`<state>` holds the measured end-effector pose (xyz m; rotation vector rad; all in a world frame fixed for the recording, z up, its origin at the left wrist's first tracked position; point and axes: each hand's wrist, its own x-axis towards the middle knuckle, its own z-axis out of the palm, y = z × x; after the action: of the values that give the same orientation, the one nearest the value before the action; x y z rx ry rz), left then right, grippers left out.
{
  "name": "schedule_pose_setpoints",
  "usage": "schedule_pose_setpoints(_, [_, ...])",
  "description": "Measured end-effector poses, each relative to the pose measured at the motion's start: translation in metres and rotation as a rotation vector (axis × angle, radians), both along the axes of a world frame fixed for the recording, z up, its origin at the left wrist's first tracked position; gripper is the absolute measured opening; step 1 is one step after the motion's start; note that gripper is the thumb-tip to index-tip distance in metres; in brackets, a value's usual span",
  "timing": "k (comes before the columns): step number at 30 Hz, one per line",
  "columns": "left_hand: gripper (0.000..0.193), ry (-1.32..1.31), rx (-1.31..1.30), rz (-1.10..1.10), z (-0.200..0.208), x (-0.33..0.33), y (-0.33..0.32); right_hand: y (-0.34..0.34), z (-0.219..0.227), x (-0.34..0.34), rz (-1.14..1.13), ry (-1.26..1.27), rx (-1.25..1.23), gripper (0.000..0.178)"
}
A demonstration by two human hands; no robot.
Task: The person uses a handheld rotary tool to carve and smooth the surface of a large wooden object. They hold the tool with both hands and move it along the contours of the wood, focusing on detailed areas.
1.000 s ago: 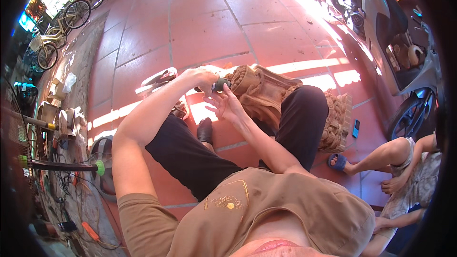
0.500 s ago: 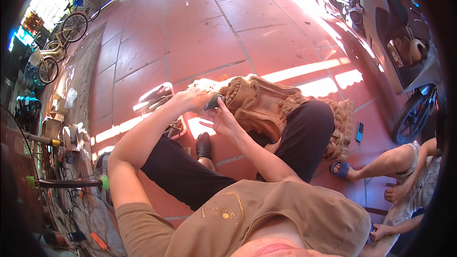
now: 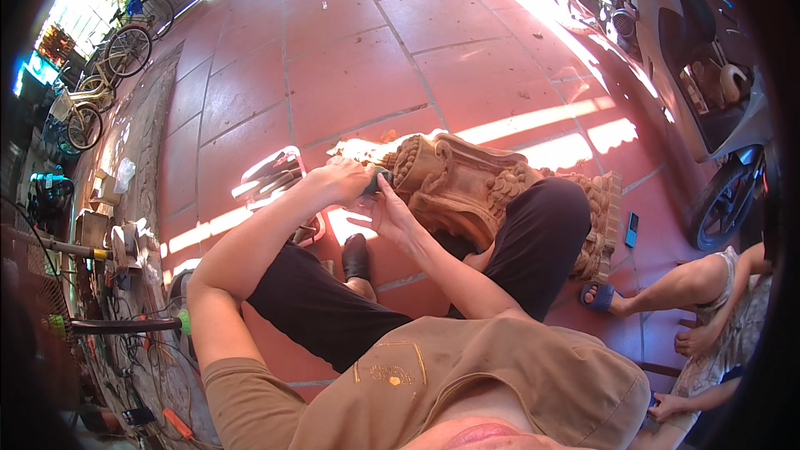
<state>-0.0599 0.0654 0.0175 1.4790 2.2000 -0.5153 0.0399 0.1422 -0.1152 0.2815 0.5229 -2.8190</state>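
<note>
Left of frame centre, the left hand (image 3: pixel 343 180)'s grip is clamped round a dark cylindrical object (image 3: pixel 380 181), the right hand (image 3: pixel 390 215) touches it, its grip unclear, beside central carved wood (image 3: pixel 467 177) seemingly largely shaped, remaining work impossible to tell.

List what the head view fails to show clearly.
Head view, dark object: partly covered by the left hand; kind unclear.
Head view, carved wood: partly behind the right knee.
Head view, blue handset: markings too small.
Head view, motorbike: partly lost in the dark rim.
</note>
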Motion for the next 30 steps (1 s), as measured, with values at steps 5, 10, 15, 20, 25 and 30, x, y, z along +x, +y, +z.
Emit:
schedule_pose_setpoints(5, [0.059, 0.015, 0.004, 0.016, 0.008, 0.007, 0.006, 0.002, 0.003, -0.001, -0.013, -0.019, -0.020, 0.063])
schedule_pose_setpoints(10, [0.056, 0.008, 0.011, 0.008, 0.007, 0.005, 0.007, 0.002, -0.001, -0.004, -0.005, -0.021, -0.048, 0.066])
schedule_pose_setpoints(15, [0.055, -0.010, -0.008, 0.008, 0.003, 0.000, 0.001, 0.000, -0.001, -0.006, 0.008, -0.017, -0.059, 0.063])
schedule_pose_setpoints(20, [0.052, -0.030, -0.044, 0.025, 0.013, 0.003, 0.002, 0.000, -0.004, -0.007, 0.003, -0.011, -0.013, 0.059])
schedule_pose_setpoints(25, [0.053, -0.013, 0.037, 0.010, 0.002, 0.001, -0.009, -0.001, -0.003, -0.008, -0.003, -0.017, -0.033, 0.057])
schedule_pose_setpoints(30, [0.051, -0.026, 0.049, 0.019, 0.003, 0.002, -0.010, -0.003, 0.004, -0.006, -0.018, -0.025, -0.016, 0.057])
